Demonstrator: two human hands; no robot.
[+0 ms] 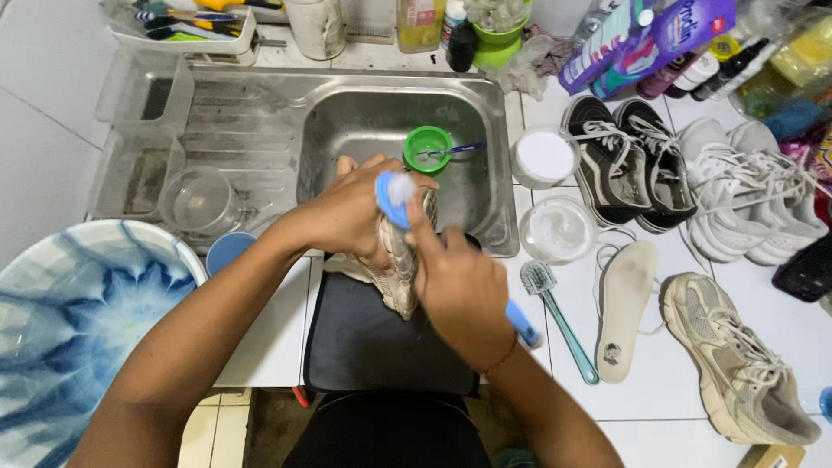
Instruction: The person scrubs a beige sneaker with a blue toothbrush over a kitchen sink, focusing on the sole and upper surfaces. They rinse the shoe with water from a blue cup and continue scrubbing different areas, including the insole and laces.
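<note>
My left hand (pixel 347 212) grips a beige sneaker (pixel 397 276) held over the front edge of the steel sink (pixel 485 130). My right hand (pixel 459 290) is closed on a blue-handled brush (pixel 394 192), whose foamy head presses on the upper part of the sneaker. A dark mat (pixel 364 342) lies under the sneaker on the counter.
A green cup with a toothbrush (pixel 426 149) sits in the sink. To the right lie a teal brush (pixel 555 312), an insole (pixel 624 308), a matching beige sneaker (pixel 741 360), black sneakers (pixel 628 160), white sneakers (pixel 745 186) and two white tubs (pixel 546 156). A blue patterned basin (pixel 78 329) stands at left.
</note>
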